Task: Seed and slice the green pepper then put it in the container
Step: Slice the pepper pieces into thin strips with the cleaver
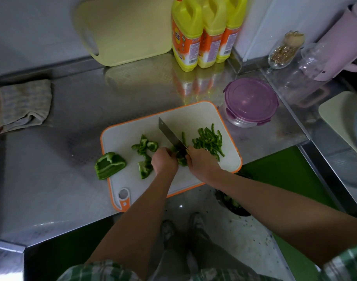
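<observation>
On the white, orange-rimmed cutting board (131, 126), my right hand (202, 162) grips the handle of a cleaver (170, 133), its blade pointing away from me. My left hand (164, 161) holds down a green pepper piece (181, 158) with curled fingers, right beside the blade. A heap of thin pepper strips (209, 139) lies to the right of the blade. Uncut pepper pieces (145, 147) lie left of my hand, and a large pepper chunk (109, 165) hangs over the board's left edge. The round container with a purple lid (251, 100) stands closed beyond the board's right corner.
Three yellow bottles (206, 33) and a pale yellow board (125, 31) stand at the back wall. A folded cloth (21, 106) lies at the far left. Glass jars (285, 51) and a pink jug (343, 43) stand at the right. A dark bin with scraps (233, 205) sits below the counter edge.
</observation>
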Available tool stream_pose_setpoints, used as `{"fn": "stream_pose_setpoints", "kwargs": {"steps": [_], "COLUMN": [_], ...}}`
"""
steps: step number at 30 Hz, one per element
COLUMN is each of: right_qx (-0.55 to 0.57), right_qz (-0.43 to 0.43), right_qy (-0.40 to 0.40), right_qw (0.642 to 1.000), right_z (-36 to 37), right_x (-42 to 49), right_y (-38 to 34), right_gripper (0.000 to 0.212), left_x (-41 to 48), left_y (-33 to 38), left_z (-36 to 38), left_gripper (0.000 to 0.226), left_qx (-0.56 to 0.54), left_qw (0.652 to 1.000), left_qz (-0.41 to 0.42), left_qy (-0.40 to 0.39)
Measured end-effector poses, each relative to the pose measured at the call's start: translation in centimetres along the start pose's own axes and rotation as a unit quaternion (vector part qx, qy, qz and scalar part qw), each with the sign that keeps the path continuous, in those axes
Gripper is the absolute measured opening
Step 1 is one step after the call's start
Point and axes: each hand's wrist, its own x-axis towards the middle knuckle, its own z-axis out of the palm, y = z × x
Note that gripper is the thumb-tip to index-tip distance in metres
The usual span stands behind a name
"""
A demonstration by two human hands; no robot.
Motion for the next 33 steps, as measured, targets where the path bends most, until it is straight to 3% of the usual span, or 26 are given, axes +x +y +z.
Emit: {"fn": "stream_pose_setpoints", "kwargs": {"steps": [6,12,19,33], "right_qx": [0.02,0.067,0.066,0.036], "right_qz": [-0.003,0.026,-0.011,0.008], "right_qy": [0.05,0.081,0.069,0.049], "right_qw": [0.999,0.994,0.995,0.998], "right_z": [0.5,-0.5,-1.6,-1.4], "right_x": [-0.7,-0.9,-2.0,-3.1], "right_y": [0.0,0.4,0.6,0.3], "right_gripper": [0.021,0.017,0.02,0.018], "left_x": [-0.9,-0.9,-1.6,-0.7], "left_y": [-0.9,-0.3,-0.4,0.4], "left_z": [-0.1,-0.2,0.1,0.8], "left_gripper": [0.015,0.019,0.031,0.017], "left_qx": [0.004,-0.018,-0.064,-0.111], "left_qw": [0.996,0.999,0.998,0.99], "left_qz": [0.08,0.038,-0.017,-0.084], "left_qy": [0.026,0.007,0.023,0.019]}}
